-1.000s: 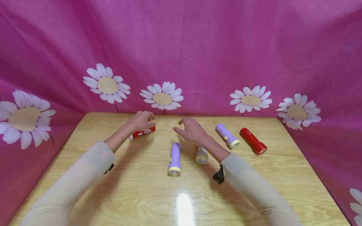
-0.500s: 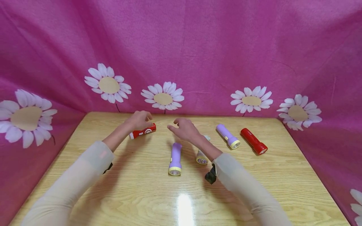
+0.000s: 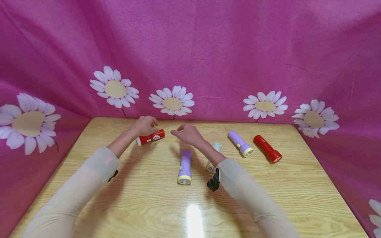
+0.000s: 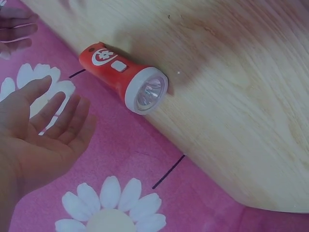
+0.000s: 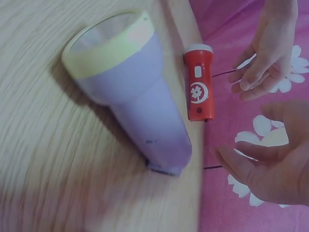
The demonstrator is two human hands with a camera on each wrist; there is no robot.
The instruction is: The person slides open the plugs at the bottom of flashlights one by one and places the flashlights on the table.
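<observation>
My left hand (image 3: 146, 126) is over a small red flashlight (image 3: 151, 137) with a white head and a white printed emblem, at the back left of the table. In the left wrist view that hand (image 4: 50, 130) has loosely bent fingers with nothing between them, apart from the flashlight (image 4: 123, 77). My right hand (image 3: 188, 134) hovers to its right, beyond a purple flashlight (image 3: 185, 167) with a yellow rim. The right wrist view shows this hand (image 5: 275, 154) holding nothing, fingers relaxed, with the purple flashlight (image 5: 140, 92) lying nearby. A pale flashlight (image 3: 216, 147) is partly hidden under my right forearm.
Another purple flashlight (image 3: 240, 143) and a larger red flashlight (image 3: 267, 148) lie on the right of the wooden table (image 3: 148, 205). Behind the table's back edge hangs a pink cloth (image 3: 217, 59) with white daisies, which also runs along both sides.
My right hand has moved left toward the small red flashlight, uncovering more of the pale one. My left hand has shifted slightly left. The flashlights stay in place.
</observation>
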